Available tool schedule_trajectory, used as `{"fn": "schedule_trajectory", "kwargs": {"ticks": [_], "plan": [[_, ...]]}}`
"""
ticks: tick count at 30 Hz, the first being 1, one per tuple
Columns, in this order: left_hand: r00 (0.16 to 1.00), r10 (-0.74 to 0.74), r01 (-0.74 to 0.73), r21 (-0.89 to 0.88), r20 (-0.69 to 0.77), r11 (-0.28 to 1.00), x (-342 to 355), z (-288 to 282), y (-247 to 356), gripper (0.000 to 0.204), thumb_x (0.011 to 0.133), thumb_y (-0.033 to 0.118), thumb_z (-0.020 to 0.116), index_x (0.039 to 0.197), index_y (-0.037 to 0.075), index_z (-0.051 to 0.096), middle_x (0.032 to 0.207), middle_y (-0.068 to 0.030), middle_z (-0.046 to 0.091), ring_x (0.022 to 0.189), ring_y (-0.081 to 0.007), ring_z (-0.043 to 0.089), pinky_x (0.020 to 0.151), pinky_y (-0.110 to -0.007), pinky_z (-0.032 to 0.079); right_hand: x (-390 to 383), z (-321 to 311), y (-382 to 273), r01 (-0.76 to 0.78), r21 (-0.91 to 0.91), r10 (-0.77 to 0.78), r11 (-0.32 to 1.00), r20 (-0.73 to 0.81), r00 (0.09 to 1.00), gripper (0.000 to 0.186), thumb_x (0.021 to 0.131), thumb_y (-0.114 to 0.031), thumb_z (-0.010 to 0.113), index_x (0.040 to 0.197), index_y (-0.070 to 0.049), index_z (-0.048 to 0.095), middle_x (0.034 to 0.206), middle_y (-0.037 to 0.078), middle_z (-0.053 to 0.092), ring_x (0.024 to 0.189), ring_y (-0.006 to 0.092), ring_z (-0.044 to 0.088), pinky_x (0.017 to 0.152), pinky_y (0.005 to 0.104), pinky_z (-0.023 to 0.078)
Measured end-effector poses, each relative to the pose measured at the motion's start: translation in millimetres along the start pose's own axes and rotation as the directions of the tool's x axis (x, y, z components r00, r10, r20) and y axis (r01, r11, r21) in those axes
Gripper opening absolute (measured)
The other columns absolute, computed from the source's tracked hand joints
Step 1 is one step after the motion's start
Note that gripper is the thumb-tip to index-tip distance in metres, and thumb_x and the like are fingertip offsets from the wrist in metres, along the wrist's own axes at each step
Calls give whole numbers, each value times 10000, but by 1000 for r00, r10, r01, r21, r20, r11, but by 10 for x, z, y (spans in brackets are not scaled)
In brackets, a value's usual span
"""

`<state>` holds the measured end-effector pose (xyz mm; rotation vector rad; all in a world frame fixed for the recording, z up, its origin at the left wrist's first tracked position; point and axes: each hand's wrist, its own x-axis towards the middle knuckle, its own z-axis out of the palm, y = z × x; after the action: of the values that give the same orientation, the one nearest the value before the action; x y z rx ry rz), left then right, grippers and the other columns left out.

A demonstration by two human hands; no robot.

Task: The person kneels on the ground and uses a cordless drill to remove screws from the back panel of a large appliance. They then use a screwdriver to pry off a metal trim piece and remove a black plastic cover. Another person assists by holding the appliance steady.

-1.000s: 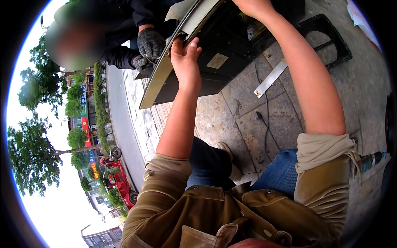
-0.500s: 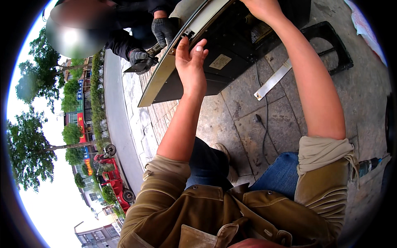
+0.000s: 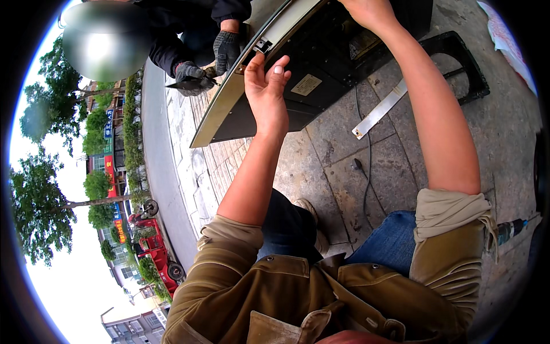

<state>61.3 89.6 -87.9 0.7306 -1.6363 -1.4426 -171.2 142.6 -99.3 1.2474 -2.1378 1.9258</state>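
Observation:
A dark, boxy appliance [image 3: 338,63] with a pale metal rim stands tilted in front of me. At its left rim sits a small metal bracket [image 3: 262,46]. My left hand [image 3: 267,94] is just below this bracket, palm up, its fingers apart and one fingertip at the rim beside the bracket. A pale label [image 3: 306,85] lies on the dark panel to the right of that hand. My right hand [image 3: 369,12] reaches to the appliance's upper part. Its fingers are cut off by the picture's top edge, so its grip is hidden.
Across the appliance, a co-worker's gloved hands [image 3: 227,50] hold a dark tool. On the paving lie a metal strip [image 3: 381,110], a black cable with a plug [image 3: 357,164] and a black frame [image 3: 472,71]. A power tool [image 3: 510,230] lies right; a red three-wheeler [image 3: 157,249] stands left.
My left hand has shifted very slightly to the right, still at the bracket. The co-worker's gloved hands have moved a little, and the tool's blade shows less. My right hand stays nearly in place.

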Motion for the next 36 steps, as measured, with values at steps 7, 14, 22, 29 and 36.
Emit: {"fn": "schedule_trajectory", "kwargs": {"ticks": [7,14,22,29,36], "plan": [[1000,1,0,-13,24,1000,1,-19,-11,335,898,23,561,1206,8,430,1297,-105,470,1108,-213,559,850,-320,475,-1,-14,-34,-25,-23,26,999,22,999,180,792,-140,643,869,20,612,633,158,601,558,272,597,529,385,433],[999,-18,16,45,50,999,14,12,23,413,902,38,556,1279,-5,391,1316,-85,453,1110,-205,559,821,-300,478,-2,-19,-66,-53,-28,53,998,22,998,194,795,-132,646,897,29,616,629,158,601,547,261,592,526,382,430],[989,-46,15,220,139,975,178,-51,24,560,888,28,561,1369,-31,279,1361,-124,416,1047,-177,598,774,-261,484,-1,-16,-51,-34,-20,34,999,11,999,193,794,-128,647,890,36,611,625,158,600,548,263,593,526,380,430],[995,-20,4,174,95,985,124,-52,26,568,877,28,577,1362,-56,294,1344,-139,433,1021,-173,613,745,-255,497,37,41,55,-29,56,27,998,42,999,214,795,-122,655,912,52,609,599,145,588,514,192,563,511,352,416],[992,-78,61,166,102,984,141,-60,80,522,878,34,577,1340,-30,343,1302,-106,478,1036,-180,606,752,-259,495,23,113,95,-25,125,21,992,35,999,255,804,-116,656,967,74,604,556,103,539,495,133,495,501,317,403]]}}
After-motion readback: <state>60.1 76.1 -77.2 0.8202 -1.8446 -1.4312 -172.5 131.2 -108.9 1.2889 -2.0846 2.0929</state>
